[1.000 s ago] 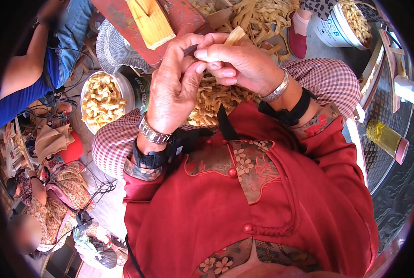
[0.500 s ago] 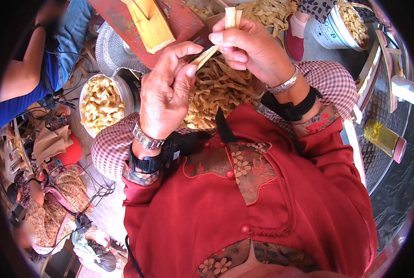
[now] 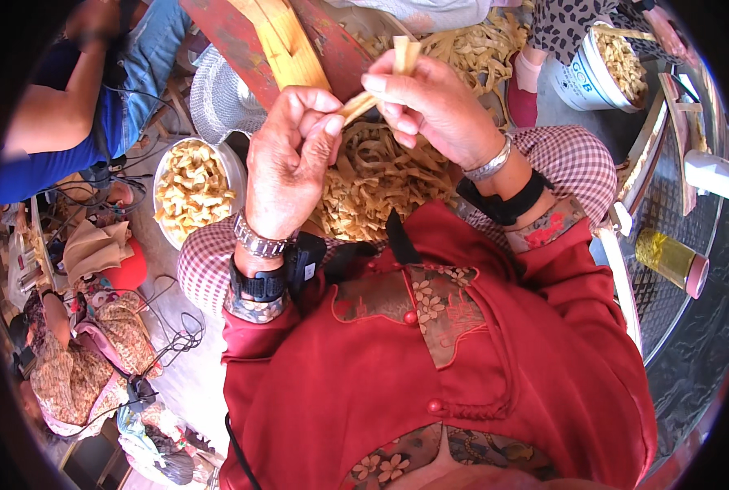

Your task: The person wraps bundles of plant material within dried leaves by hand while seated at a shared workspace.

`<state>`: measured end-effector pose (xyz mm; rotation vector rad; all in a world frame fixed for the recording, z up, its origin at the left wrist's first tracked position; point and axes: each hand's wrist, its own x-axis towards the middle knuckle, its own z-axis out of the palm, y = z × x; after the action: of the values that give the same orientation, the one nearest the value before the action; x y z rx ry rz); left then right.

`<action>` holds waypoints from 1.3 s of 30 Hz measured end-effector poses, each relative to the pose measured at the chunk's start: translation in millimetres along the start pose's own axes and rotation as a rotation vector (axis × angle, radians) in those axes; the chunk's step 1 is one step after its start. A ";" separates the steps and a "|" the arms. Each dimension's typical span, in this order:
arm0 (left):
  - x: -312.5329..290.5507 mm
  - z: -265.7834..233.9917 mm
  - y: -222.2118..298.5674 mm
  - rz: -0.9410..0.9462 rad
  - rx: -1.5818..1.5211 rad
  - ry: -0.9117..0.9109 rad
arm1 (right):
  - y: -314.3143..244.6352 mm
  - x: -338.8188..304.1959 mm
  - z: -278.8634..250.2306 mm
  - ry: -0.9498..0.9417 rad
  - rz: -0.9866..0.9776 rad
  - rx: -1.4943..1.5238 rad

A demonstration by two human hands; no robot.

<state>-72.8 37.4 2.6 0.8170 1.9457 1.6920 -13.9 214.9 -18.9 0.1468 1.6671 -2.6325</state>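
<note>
A pale yellow, flat, fibrous strip (image 3: 360, 107) is stretched between my two hands above my lap. My left hand (image 3: 285, 167) pinches its lower end between thumb and curled fingers. With thumb and fingers closed, my right hand (image 3: 446, 106) grips the strip farther up, and a folded end stands out above the knuckles. What the strip is made of I cannot tell. Beneath the hands, a heap of tan strips (image 3: 385, 180) lies between my knees. My fingers partly hide the middle of the strip.
At left stands a white bucket (image 3: 241, 181) of short knotted pieces. A red worn board (image 3: 222, 28) with a yellow wooden block (image 3: 291, 53) lies ahead. Another white bucket (image 3: 573, 82) stands at far right, beside a person's leg. A lidded jar (image 3: 665, 257) lies right; cables (image 3: 181, 331) trail left.
My left index finger has curled in closer to the strip. The strip stays in both hands. The whole view has shifted slightly.
</note>
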 end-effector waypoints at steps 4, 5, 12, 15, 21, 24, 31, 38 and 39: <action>1.5 -6.6 4.8 0.034 0.133 0.045 | -2.2 3.1 11.0 0.111 0.012 0.204; 3.8 -11.7 7.9 0.045 0.125 0.061 | -6.8 6.7 15.7 0.115 -0.011 0.213; 49.5 -56.3 24.0 0.070 0.001 0.067 | -18.9 63.3 25.6 0.059 -0.198 0.059; 64.1 -61.8 19.2 0.071 -0.050 0.074 | -16.6 77.0 23.4 0.064 -0.219 0.013; 82.1 -70.9 6.4 0.056 -0.049 0.035 | -16.7 93.4 19.5 0.142 -0.218 -0.099; 89.4 -72.7 1.5 0.099 -0.041 0.034 | -17.2 96.4 19.6 0.180 -0.220 -0.117; 97.4 -79.3 -40.4 0.163 0.129 0.132 | 4.8 111.2 5.1 0.307 -0.307 -0.346; 83.7 -81.1 -2.6 -0.152 -0.373 0.066 | -10.4 109.9 -32.5 0.470 -0.203 -0.552; 83.7 -81.0 -1.4 -0.160 -0.410 0.056 | -9.0 109.4 -32.6 0.504 -0.177 -0.604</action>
<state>-188.2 35.0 18.8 0.4533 1.5666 1.9366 -121.2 251.6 -34.6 0.7160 2.6582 -2.1666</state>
